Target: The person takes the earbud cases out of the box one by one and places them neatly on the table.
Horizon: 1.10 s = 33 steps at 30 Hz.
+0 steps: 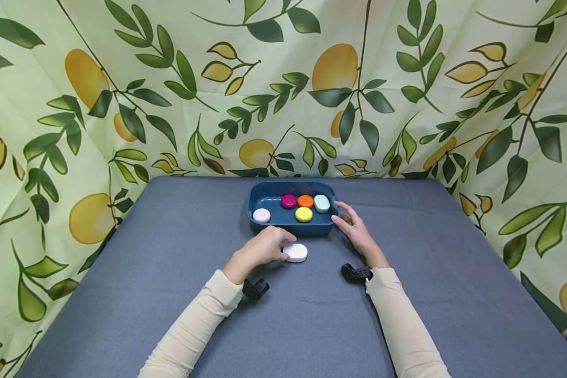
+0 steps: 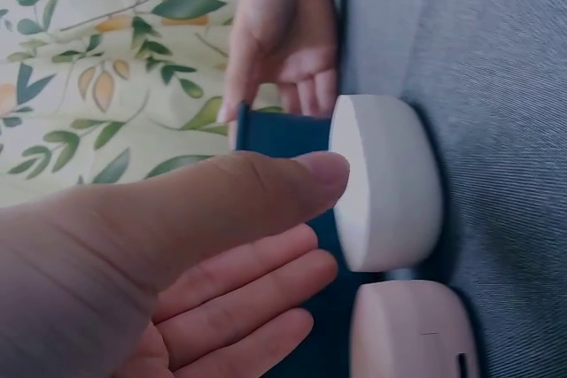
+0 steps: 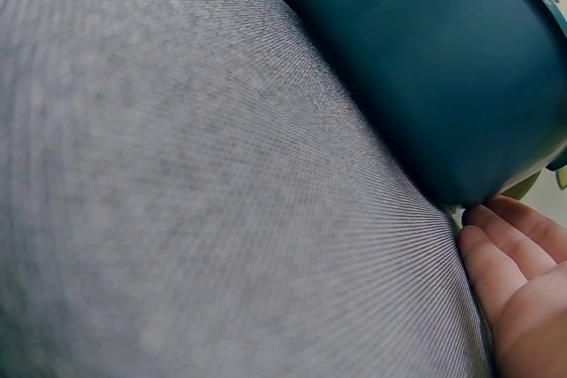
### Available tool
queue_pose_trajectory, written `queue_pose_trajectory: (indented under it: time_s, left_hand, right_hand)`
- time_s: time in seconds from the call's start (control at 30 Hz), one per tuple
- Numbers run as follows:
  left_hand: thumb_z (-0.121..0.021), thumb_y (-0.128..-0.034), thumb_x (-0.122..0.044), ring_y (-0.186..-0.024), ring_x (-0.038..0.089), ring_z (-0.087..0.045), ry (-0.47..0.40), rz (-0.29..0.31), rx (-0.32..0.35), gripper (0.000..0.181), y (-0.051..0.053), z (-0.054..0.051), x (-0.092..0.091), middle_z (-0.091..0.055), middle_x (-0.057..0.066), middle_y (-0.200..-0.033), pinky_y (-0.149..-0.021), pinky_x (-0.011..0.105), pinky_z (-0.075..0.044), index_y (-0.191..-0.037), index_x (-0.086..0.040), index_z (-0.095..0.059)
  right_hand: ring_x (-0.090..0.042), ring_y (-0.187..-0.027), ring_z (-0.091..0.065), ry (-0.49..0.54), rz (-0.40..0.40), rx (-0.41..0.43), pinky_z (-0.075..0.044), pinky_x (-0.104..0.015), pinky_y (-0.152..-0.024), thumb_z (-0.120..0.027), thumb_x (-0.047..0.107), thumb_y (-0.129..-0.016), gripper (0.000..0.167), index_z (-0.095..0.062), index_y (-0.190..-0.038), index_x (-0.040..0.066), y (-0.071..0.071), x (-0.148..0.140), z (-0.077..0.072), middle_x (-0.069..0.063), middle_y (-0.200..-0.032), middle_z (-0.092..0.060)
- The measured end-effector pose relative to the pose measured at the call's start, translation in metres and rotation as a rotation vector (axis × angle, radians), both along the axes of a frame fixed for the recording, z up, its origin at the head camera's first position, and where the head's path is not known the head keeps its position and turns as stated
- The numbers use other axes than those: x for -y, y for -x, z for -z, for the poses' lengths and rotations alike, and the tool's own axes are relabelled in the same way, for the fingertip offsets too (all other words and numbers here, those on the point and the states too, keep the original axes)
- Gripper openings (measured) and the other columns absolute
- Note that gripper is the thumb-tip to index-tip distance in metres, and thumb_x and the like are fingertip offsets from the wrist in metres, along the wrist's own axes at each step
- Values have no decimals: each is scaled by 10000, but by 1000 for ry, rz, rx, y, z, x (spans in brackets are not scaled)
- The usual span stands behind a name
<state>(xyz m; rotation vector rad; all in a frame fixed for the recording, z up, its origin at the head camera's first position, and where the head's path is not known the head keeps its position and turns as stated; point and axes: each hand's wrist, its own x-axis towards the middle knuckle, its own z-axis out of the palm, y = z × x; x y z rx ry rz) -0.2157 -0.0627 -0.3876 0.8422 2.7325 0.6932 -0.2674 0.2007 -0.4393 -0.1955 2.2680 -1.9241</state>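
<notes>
A white oval case-like object (image 1: 296, 253) lies on the cloth in front of a dark blue box (image 1: 283, 229). My left hand (image 1: 263, 247) is at its left end, thumb tip over its edge and fingers loosely extended. The left wrist view shows a pale pink rounded object (image 2: 412, 329) with a small dark slot beside the white object (image 2: 399, 183). My right hand (image 1: 354, 231) touches the box's right end with its fingertips, thumb by the near rim. In the right wrist view, the fingers (image 3: 496, 258) are fairly straight against the box's wall (image 3: 443, 68).
Inside the box are several round pieces, among them lilac (image 1: 262, 215), magenta (image 1: 289, 201), orange (image 1: 305, 201), yellow (image 1: 304, 214) and pale blue (image 1: 322, 203). Grey-blue cloth (image 1: 302, 325) covers the table. A leaf-patterned curtain (image 1: 283, 52) hangs behind it.
</notes>
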Motion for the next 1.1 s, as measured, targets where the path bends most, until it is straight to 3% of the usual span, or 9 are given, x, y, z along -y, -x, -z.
queue_pose_trajectory:
  time_s: [0.27, 0.5, 0.8, 1.1]
  left_hand:
    - [-752, -822, -124, -1088, 224, -677, -102, 46, -13, 405, -3, -12, 6, -710, 129, -1183, -983, 371, -533, -1198, -5, -660]
    - [-740, -831, -110, -1066, 252, -687, -209, 43, -73, 373, 4, -19, 17, -711, 151, -1167, -955, 378, -549, -1175, 12, -667]
    - [-722, -846, -108, -1058, 285, -681, -266, -71, -117, 325, 26, -27, 37, -713, 167, -1144, -963, 397, -545, -1150, -3, -679]
    - [-707, -861, -118, -1118, 314, -655, -243, -175, -37, 372, 49, -20, 44, -674, 200, -1217, -1017, 428, -512, -1207, 4, -645]
  right_hand:
    - [-420, -1498, -155, -18, 4, 15, -236, -553, -1195, -503, 225, -1002, 539, -292, -1486, 119, -9, 3, -13, -244, -1608, -138]
    - [-395, -1502, -164, 1, 19, -7, -237, -557, -1195, -515, 260, -998, 538, -301, -1485, 177, 7, -3, 15, -206, -1616, -154]
    - [-393, -1503, -162, 6, 26, -7, -233, -555, -1197, -515, 269, -998, 539, -300, -1486, 189, 4, -4, 12, -201, -1617, -152]
    - [-388, -1491, -206, 29, 19, -11, -241, -545, -1199, -518, 240, -997, 534, -305, -1482, 173, 8, -2, 16, -223, -1599, -198]
